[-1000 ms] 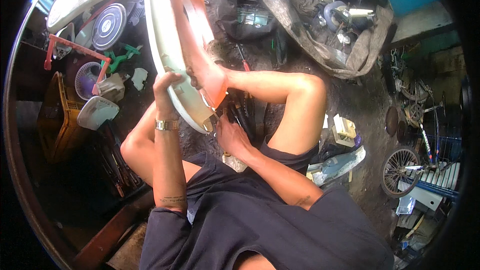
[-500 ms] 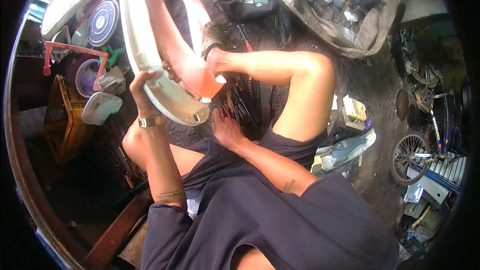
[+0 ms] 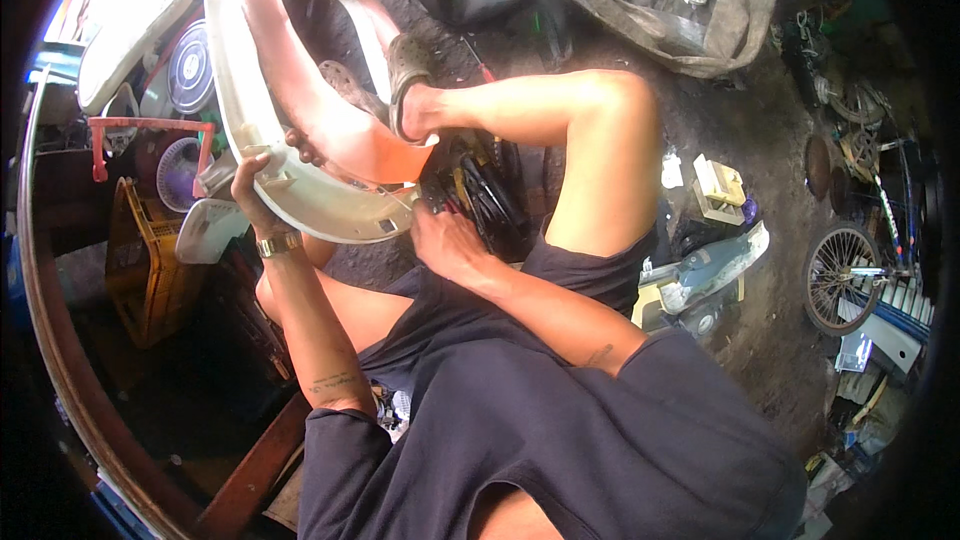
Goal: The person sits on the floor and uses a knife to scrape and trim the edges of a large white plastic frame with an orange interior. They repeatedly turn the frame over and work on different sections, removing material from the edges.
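A large curved plastic panel (image 3: 232, 105), white on its outer strip, stretches from the upper left toward my lap. An orange curved piece (image 3: 305, 90) lies along it, tapering to a point near my right foot. My left hand (image 3: 258, 190), with a gold-coloured watch on the wrist, is closed round the white panel's left edge, thumb on top. My right hand (image 3: 450, 243) is at the panel's near end, fingers curled together. A thin shaft seems to run from its fingers to the panel; what they grip is mostly hidden.
Dark-handled tools (image 3: 485, 190) lie beyond my right hand. A red-handled screwdriver (image 3: 485, 70) is on the ground past my shoe (image 3: 408, 70). A yellow crate (image 3: 150, 260) stands left. Plastic parts (image 3: 715, 270) and a bicycle wheel (image 3: 843, 278) are to the right; a sack (image 3: 700, 55) lies far off.
The panel and my left hand have shifted left and slightly down in view. My right hand has moved a little up and left, against the panel's near end. The surroundings have shifted too.
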{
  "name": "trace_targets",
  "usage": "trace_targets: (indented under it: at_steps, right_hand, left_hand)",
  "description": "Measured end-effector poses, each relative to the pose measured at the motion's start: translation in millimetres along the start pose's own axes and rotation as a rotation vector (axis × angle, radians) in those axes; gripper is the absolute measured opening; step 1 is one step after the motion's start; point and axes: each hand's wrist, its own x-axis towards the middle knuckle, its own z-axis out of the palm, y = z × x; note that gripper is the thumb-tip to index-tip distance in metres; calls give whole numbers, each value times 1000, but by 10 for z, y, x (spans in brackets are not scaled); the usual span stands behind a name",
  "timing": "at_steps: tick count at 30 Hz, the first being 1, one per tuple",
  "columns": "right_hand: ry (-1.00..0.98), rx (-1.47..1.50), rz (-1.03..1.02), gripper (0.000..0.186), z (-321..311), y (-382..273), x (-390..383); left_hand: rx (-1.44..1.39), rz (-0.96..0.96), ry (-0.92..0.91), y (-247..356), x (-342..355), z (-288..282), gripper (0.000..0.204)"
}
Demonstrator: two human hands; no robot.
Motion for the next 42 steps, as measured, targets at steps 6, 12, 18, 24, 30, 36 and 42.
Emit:
trace_targets:
  at_steps: [6,12,18,24,30,36,42]
  right_hand:
    - [195,-85,-41,21,-88,441,81]
    - [52,455,-115,26,-24,486,169]
    - [24,628,-215,30,324,190,795]
    - [61,638,-149,26,507,253,945]
    - [24,499,76,37,572,657,1001]
    - [2,872,-194,30,510,757,882]
    - [-225,745,-95,19,222,456,783]
  left_hand:
    - [-30,27,33,39,-90,-17,60]
    - [-90,47,35,80,-92,-139,61]
    - [-105,32,13,66,-54,-112,56]
    - [-106,20,69,29,-27,-197,60]
    - [-29,-57,236,136,-159,23,57]
    - [-252,-63,85,-10,-20,41,48]
    - [-150,-85,107,88,-200,-41,46]
